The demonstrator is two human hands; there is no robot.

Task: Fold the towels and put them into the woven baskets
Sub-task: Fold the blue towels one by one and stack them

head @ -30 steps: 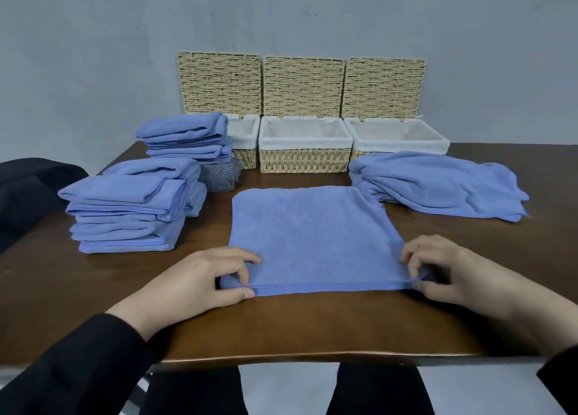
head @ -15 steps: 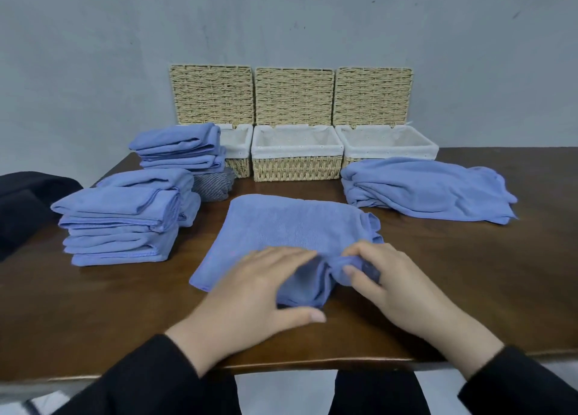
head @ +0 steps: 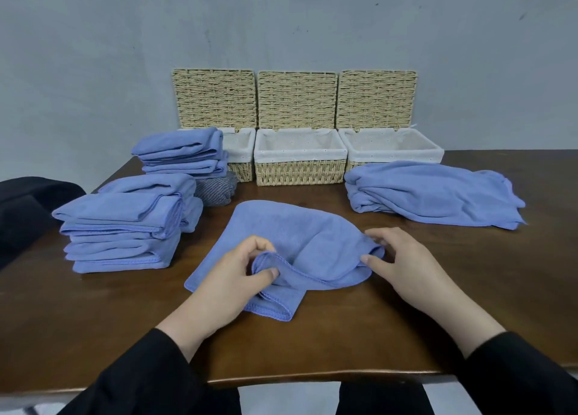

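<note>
Three woven baskets point(head: 300, 167) stood open against the grey wall point(head: 93, 55) on my dark wooden worktop point(head: 469, 274). Mid-worktop, my left hand point(head: 231, 277) and right hand point(head: 403, 270) pinched the blue towel point(head: 281, 236) in their fingers.

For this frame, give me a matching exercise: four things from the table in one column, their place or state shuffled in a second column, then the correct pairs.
Things:
1. middle basket
2. loose towels
3. folded stack
4. towel in work

Place or state:
A. heaped unfolded at the table's right
B. pinched by the left hand and the right hand, half folded
C. lid up, white lining, no towel visible inside
D. piled neatly at the table's left front

Pairs: 1-C, 2-A, 3-D, 4-B
</note>
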